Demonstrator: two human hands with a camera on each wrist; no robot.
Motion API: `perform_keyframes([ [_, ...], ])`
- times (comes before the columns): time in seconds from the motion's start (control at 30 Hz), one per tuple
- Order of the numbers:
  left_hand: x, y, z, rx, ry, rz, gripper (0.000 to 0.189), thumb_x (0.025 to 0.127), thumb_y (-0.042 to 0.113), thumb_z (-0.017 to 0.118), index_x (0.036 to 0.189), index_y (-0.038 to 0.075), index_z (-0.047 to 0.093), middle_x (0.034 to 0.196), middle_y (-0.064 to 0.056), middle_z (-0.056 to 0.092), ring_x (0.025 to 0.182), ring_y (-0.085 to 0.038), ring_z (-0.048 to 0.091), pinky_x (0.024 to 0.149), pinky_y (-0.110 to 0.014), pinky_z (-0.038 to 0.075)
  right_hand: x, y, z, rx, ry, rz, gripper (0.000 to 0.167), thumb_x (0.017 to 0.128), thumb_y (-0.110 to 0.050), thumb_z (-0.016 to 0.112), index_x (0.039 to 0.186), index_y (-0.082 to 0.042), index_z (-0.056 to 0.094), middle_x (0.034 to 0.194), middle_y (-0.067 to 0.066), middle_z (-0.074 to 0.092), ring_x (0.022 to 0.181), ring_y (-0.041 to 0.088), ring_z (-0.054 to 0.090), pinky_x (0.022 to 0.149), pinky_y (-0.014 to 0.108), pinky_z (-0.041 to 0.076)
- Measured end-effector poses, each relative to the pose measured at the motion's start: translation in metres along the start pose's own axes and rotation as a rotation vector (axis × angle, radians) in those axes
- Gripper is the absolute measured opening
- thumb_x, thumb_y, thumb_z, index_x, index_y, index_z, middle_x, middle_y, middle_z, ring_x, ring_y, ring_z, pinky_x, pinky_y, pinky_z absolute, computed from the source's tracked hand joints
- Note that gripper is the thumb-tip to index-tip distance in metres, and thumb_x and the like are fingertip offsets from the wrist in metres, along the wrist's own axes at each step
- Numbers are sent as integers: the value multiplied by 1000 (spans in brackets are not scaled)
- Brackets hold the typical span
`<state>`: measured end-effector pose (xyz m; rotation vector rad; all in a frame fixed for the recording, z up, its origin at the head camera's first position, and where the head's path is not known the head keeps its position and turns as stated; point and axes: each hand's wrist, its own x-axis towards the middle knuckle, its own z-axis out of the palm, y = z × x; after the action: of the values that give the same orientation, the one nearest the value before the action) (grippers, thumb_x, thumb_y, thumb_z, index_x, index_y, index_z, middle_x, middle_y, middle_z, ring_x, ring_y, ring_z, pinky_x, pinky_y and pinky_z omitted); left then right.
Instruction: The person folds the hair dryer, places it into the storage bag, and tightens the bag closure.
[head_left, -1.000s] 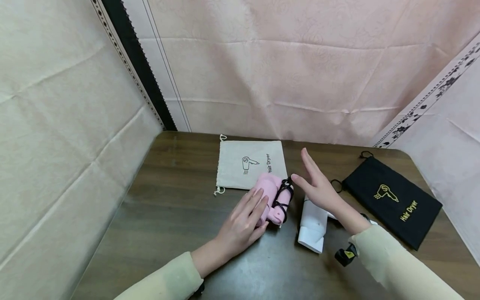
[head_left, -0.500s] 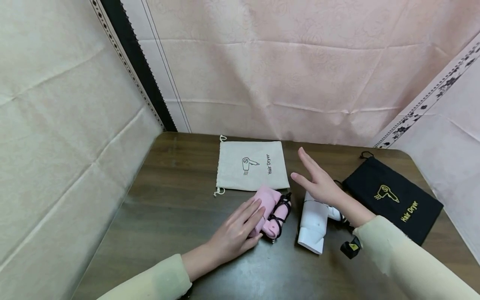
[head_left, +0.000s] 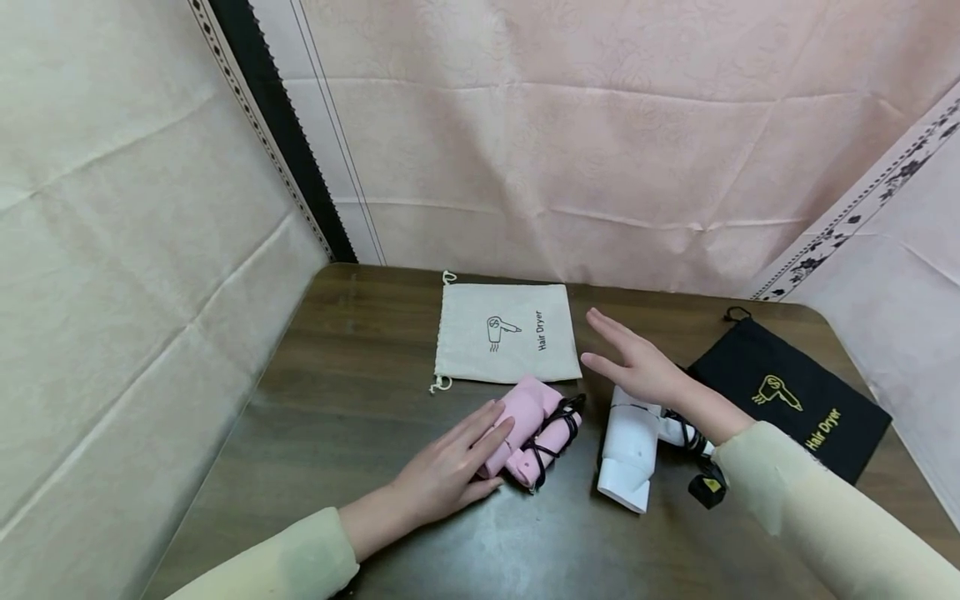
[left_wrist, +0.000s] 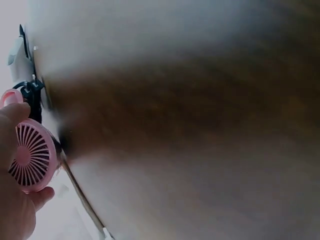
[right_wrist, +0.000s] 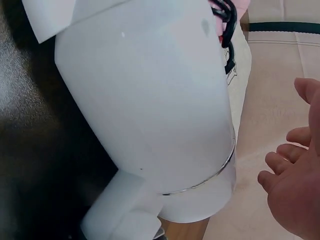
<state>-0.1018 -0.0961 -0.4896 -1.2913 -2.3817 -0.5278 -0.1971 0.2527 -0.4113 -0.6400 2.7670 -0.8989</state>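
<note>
A pink folding hair dryer (head_left: 527, 403), its handle wrapped in black cord, lies on the table. My left hand (head_left: 438, 477) holds its near end, fingers across the top and thumb at the near side; in the left wrist view they span its slatted pink grille (left_wrist: 36, 156). My right hand (head_left: 643, 372), fingers extended, hovers over the far end of a white hair dryer (head_left: 628, 448) and holds nothing. That dryer's body (right_wrist: 150, 95) fills much of the right wrist view, apart from the right hand (right_wrist: 297, 172).
Behind the pink dryer lies a flat white drawstring bag (head_left: 502, 346) printed "Hair Dryer". A black one (head_left: 795, 400) is at the right, partly behind my right forearm. The white dryer's black plug (head_left: 707, 490) sits near my sleeve. Cloth walls stand around the wooden table (head_left: 337, 408).
My left hand has moved the pink hair dryer toward the front left, off the white bag's corner. The right hand stays above the white hair dryer, its fingers dipping slightly leftward.
</note>
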Motion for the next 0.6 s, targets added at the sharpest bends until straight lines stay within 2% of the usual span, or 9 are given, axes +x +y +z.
perform_keyframes([
  [0.27,-7,-4,2,-14,-48,-35,84,89,30,89,157,1,50,163,-23,45,150,-39,47,108,-45,54,6,-3,-1,-25,-39,-25,70,112,-39,57,168,-7,31,176,17,23,159,45,26,121,66,34],
  [0.6,-5,-5,-4,-22,-70,-34,86,89,36,88,157,1,49,164,-23,44,150,-39,46,109,-47,54,9,-6,-6,-59,-52,-58,69,112,-37,57,167,-5,33,175,19,26,159,44,27,123,65,30],
])
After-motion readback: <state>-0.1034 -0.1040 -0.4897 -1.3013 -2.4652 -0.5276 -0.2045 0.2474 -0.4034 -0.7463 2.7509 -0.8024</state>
